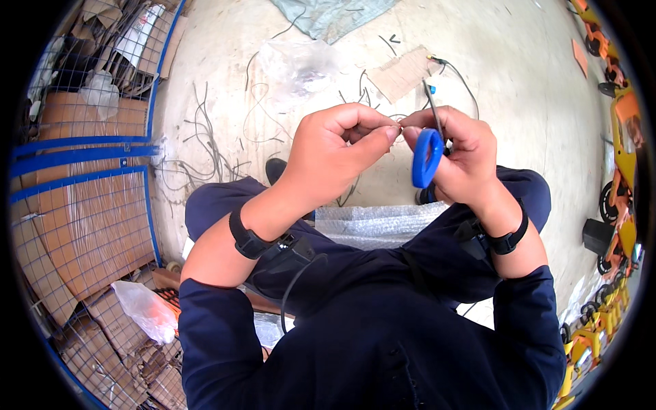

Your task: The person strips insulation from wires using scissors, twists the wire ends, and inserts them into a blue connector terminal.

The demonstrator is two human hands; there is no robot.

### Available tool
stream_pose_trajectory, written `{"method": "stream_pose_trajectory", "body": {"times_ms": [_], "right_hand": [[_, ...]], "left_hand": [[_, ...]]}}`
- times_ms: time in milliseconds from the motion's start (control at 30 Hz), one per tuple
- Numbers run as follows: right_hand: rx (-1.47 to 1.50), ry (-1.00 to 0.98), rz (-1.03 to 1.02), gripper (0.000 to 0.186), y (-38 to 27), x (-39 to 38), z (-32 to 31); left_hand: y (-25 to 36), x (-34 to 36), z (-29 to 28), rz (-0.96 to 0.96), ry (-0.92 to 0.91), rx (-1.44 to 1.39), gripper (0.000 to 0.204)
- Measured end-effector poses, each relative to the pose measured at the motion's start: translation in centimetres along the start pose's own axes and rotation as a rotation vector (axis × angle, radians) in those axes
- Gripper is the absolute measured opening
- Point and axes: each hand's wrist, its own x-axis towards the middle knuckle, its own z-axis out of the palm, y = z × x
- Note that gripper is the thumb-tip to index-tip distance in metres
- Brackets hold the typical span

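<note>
In the head view my left hand (335, 150) is closed, thumb and forefinger pinched on something thin, apparently a wire end (400, 127), at the centre. My right hand (461, 150) faces it with fingertips close to the same spot and also grips scissors (426, 157) with a blue handle, blades pointing away from me. Whether the fingertips of both hands touch is hard to tell. A brown cardboard piece (398, 72) and several dark wire lengths (208, 130) lie on the floor beyond my hands.
I sit on a pale floor (519, 102) with bubble wrap (369, 222) between my legs. A blue mesh cage (150, 166) of cardboard stands left. Clear plastic (297, 68) and a grey-blue sheet (331, 17) lie ahead. Orange and yellow wheeled items (615, 178) line the right.
</note>
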Motion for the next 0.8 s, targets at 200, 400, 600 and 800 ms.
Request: {"method": "stream_pose_trajectory", "body": {"times_ms": [200,400,600,800], "right_hand": [[-0.165,-0.008,0.02,0.014,-0.3,-0.3,0.2],[-0.325,0.025,-0.24,0.016,0.2,0.3,0.6],[-0.42,0.095,-0.334,0.022,0.3,0.3,1.1],[-0.414,0.158,-0.328,0.021,0.3,0.2,1.5]], "left_hand": [[0.0,-0.4,0.3,0.198,0.081,0.338,0.009],[-0.2,-0.4,0.3,0.258,0.096,0.383,0.009],[-0.3,-0.4,0.3,0.32,0.099,0.385,0.01],[-0.3,-0.3,0.4,0.337,0.102,0.393,0.011]]}}
